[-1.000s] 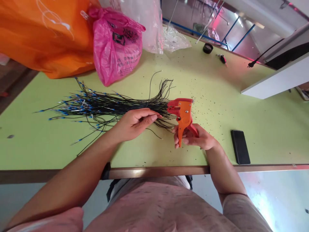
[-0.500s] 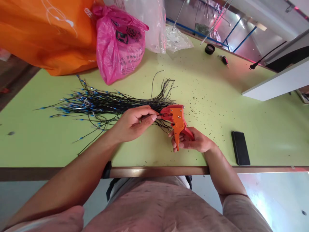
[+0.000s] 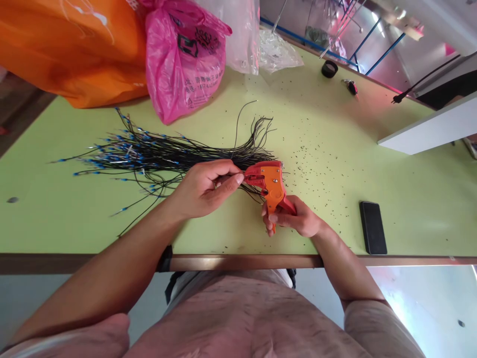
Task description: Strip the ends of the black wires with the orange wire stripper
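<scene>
My right hand is wrapped round the handles of an orange and red wire stripper, whose jaws point left. My left hand is closed in a pinch at the mouth of those jaws, on a thin black wire that is mostly hidden by the fingers. Behind my left hand lies a long bundle of black wires. Its left ends carry blue connectors with silvery tips; its right ends fan out bare of connectors.
Tiny black scraps dot the yellow-green table. A black phone lies near the front edge at right. Pink and orange bags stand at back left. Black tape and a small tool lie at the back.
My right hand has squeezed the wire stripper's handles closer together. My left hand keeps its pinch by the jaws. The whole view has shifted slightly.
</scene>
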The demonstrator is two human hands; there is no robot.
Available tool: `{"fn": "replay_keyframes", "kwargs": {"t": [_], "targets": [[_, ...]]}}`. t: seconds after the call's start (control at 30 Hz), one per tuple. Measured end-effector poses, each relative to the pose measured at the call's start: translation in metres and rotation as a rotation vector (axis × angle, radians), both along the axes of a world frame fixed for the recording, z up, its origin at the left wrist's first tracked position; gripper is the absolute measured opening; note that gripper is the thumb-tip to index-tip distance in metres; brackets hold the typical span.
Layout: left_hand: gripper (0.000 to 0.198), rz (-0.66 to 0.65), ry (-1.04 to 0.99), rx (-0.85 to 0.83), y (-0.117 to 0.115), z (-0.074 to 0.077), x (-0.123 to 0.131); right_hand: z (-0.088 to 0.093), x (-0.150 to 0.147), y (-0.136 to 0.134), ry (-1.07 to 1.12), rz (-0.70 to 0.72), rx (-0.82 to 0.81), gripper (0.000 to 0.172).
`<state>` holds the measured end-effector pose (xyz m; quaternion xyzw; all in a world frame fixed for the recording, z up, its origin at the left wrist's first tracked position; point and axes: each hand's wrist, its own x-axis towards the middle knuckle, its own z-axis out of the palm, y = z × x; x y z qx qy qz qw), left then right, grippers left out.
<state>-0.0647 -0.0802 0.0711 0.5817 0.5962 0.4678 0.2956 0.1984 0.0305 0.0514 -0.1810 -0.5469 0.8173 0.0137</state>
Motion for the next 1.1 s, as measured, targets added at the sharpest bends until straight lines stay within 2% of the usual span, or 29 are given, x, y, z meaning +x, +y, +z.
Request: {"fn": "replay_keyframes", "kwargs": {"t": [0.2,0.4,0.53,0.63,0.8,0.93,1.1], "targets": [[0.025,0.013,-0.012,0.118,-0.001,0.001,0.002,0.0,-0.006,-0.009,0.005,-0.067,0.062,0.039],[0.024,0.011,-0.118,0.166,-0.004,0.004,0.012,0.001,-0.007,-0.016,-0.024,-0.1,0.108,0.047],[0.024,0.061,-0.125,0.093,-0.003,0.005,0.017,-0.002,-0.007,-0.016,-0.029,-0.155,0.151,0.053],[0.024,0.103,-0.115,0.004,-0.002,0.002,0.016,-0.005,-0.006,-0.008,0.037,-0.081,0.081,0.044],[0.028,0.128,-0.064,-0.023,-0.001,-0.008,0.008,-0.009,0.001,0.011,0.161,-0.032,-0.009,0.048],[0.03,0.102,0.029,0.033,0.001,-0.011,0.001,-0.004,0.007,0.022,0.239,-0.128,0.003,0.04],[0.026,-0.013,0.231,0.187,0.002,-0.005,-0.016,0.002,0.009,0.028,0.253,-0.242,0.026,0.041]]}}
